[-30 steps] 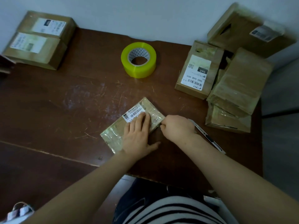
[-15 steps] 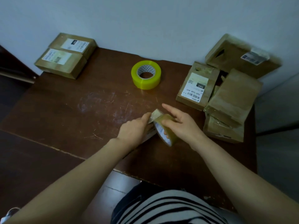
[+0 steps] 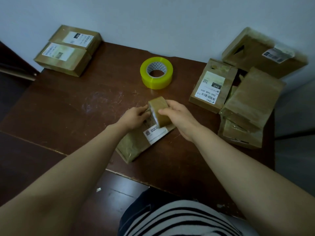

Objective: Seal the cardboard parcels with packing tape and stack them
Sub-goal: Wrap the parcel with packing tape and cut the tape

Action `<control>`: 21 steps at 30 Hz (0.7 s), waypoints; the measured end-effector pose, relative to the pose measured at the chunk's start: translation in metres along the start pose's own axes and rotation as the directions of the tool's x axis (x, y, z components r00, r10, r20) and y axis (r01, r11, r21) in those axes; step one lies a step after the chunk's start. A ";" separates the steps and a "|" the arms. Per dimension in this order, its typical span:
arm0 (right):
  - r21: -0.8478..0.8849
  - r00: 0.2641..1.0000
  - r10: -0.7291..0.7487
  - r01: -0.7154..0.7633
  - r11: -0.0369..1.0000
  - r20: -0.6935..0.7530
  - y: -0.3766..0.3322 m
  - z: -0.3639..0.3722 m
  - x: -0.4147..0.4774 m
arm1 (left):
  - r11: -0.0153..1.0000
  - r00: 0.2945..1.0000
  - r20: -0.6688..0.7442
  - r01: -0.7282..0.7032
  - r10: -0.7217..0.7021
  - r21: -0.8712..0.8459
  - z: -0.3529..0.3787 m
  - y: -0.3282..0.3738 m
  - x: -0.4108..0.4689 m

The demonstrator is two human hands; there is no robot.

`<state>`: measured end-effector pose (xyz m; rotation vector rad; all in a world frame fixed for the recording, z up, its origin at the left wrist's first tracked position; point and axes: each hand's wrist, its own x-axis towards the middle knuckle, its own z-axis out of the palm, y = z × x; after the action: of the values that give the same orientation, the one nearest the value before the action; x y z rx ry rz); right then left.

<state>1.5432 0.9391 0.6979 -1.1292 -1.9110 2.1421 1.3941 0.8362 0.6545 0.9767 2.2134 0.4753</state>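
Hands meet over one flat cardboard parcel (image 3: 134, 143) on the brown worktop (image 3: 68, 108). The parcel lies in the middle, near the front edge. Its long side runs on a slant, from near left to far right. Its white label (image 3: 156, 133) faces up on the far-right half.

The right hand (image 3: 180, 118) holds what looks like a brown tape roll (image 3: 161, 110), tipped up on its edge over the parcel's far end. That grip is closed round the roll, with the thumb on the near face and the fingers over the top. The left hand (image 3: 135, 116) is on the parcel just beside the roll, and its curled fingertips touch the roll's left side. I cannot tell if that grip pinches anything.

A yellow tape roll (image 3: 156, 73) lies flat farther back, well apart from the hands. Two labelled parcels (image 3: 68, 50) sit side by side at the far left corner, by the wall (image 3: 153, 17). A pile of parcels (image 3: 252, 103) sits on the right — some lean on each other.
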 end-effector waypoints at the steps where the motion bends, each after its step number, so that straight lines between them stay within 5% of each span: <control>1: -0.063 1.000 -0.004 0.005 0.998 0.012 -0.001 0.004 0.004 | 0.994 0.999 -0.039 0.026 -0.022 0.108 0.002 -0.002 0.004; 3: -0.147 1.000 -0.007 0.007 0.989 0.001 -0.003 0.009 0.012 | 0.956 0.976 -0.219 0.072 -0.009 0.283 0.007 -0.001 0.006; 5: -0.171 1.000 -0.013 0.008 0.985 -0.028 -0.004 0.011 0.018 | 0.961 0.956 -0.295 0.077 0.005 0.267 0.016 0.001 0.000; 10: -0.226 0.997 -0.046 0.032 0.974 -0.057 -0.013 0.008 0.031 | 0.928 0.999 0.000 -0.035 0.037 0.370 0.055 -0.012 -0.026; 15: -0.451 0.999 -0.049 0.036 0.892 -0.018 -0.007 0.012 0.015 | 0.908 0.996 -0.081 0.001 0.036 0.419 0.066 -0.014 -0.029; 21: -0.612 0.986 -0.081 -0.025 0.791 -0.145 0.015 0.005 -0.043 | 0.918 0.998 -0.054 0.003 0.020 0.397 0.066 -0.014 -0.028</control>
<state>1.5783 0.9102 0.7053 -1.2881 -2.5987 1.3577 1.4465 0.8096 0.6116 1.1911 2.4118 0.0507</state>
